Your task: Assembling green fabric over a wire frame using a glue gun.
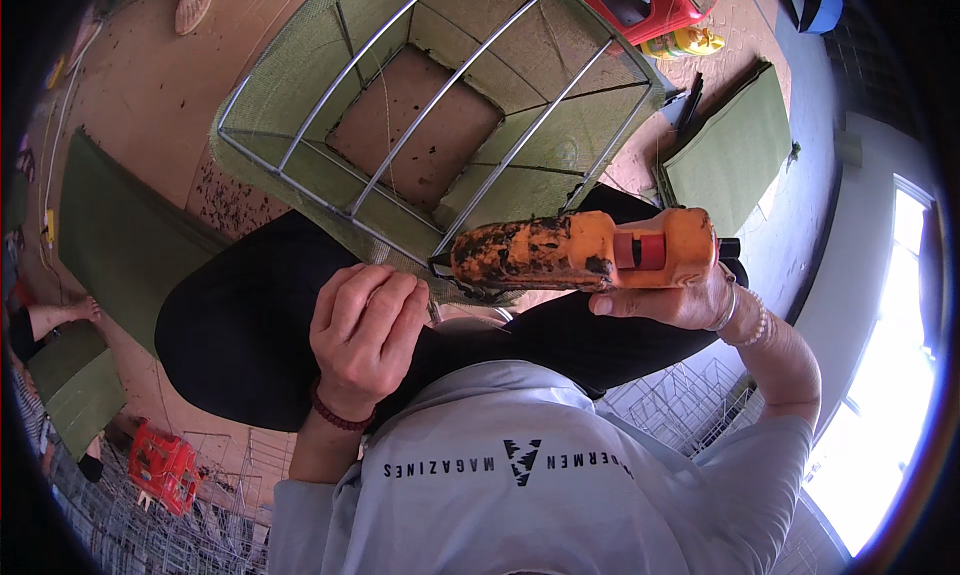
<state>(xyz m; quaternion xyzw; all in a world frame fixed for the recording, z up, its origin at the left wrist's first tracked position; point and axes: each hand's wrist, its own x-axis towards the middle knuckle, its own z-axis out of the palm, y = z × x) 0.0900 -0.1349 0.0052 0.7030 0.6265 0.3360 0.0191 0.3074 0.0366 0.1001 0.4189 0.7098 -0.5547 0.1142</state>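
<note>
My right hand (pixel 690 300) grips a scuffed orange glue gun (pixel 540 253), smeared with black, a short black rod at its back. Its dark nose points left and sits at the near rim of a wire-framed basket (pixel 500 190) lined with green mesh (pixel 290 105). Just left of that nose, my left hand (pixel 368 325) is closed, fingertips pinched together at the mesh edge. The hand itself partly hides what lies between them. Between my knees and beyond, the basket tilts with its opening toward me; a brown square shows at its bottom.
Green sheets lie left (pixel 130 245) and right (pixel 735 145) on the brown floor. A red container (pixel 640 0) and a yellow packet (pixel 685 43) are at the far right. Near left are a red crate (pixel 163 465) and wire frames (pixel 235 465). Other people's feet show at left.
</note>
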